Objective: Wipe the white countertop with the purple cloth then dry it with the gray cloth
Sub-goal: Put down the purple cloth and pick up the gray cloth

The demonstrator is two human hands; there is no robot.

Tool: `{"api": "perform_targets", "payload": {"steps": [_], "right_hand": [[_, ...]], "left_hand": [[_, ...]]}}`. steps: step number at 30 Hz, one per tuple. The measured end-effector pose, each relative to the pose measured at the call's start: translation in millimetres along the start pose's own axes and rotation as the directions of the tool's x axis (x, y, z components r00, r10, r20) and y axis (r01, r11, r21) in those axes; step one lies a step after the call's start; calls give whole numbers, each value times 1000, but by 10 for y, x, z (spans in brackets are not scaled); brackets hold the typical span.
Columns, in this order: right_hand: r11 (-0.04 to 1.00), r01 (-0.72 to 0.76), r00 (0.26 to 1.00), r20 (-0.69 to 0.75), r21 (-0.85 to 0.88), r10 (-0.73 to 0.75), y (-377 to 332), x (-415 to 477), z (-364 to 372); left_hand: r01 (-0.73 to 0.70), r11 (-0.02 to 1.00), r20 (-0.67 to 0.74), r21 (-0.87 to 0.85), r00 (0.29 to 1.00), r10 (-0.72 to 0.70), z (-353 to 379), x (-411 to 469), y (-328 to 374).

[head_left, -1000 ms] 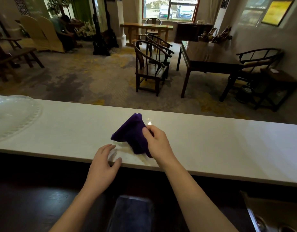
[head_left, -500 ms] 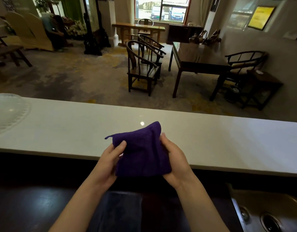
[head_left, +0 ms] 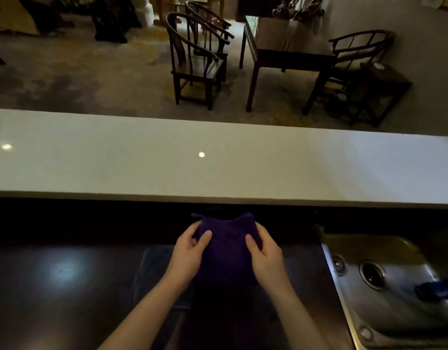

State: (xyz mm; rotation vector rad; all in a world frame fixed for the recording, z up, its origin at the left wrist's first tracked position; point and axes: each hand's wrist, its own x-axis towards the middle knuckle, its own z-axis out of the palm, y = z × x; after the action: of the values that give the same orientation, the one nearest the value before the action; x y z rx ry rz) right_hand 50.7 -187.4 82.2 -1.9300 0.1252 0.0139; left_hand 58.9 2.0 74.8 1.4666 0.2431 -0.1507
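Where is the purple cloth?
The purple cloth is held between the left hand and right hand, low over the dark lower counter.

A second ago the folded purple terry cloth (head_left: 226,251) lay on the long white stone countertop (head_left: 217,168), pinched by the right hand (head_left: 264,256) alone while the left hand (head_left: 188,253) rested flat on the near edge beside it. Half a second ago both hands had lifted it in front of that edge. Now the cloth is off the countertop, drawn back and lower over the dark lower surface (head_left: 66,286), held between the two hands, left thumb and right thumb on its near face. The countertop beyond the fingertips lies bare.
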Motion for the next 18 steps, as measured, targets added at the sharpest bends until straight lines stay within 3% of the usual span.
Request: {"api": "perform_targets", "payload": {"steps": [8,18], "right_hand": [[962,-193,978,39,-191,204,854,-204,116],[878,-258,962,-28,-404,271,1074,-197,187]], "left_hand": [[134,900,-36,415,991,-131,215,-54,-883],[76,634,-17,770,995,-99,368,-142,-995]]}}
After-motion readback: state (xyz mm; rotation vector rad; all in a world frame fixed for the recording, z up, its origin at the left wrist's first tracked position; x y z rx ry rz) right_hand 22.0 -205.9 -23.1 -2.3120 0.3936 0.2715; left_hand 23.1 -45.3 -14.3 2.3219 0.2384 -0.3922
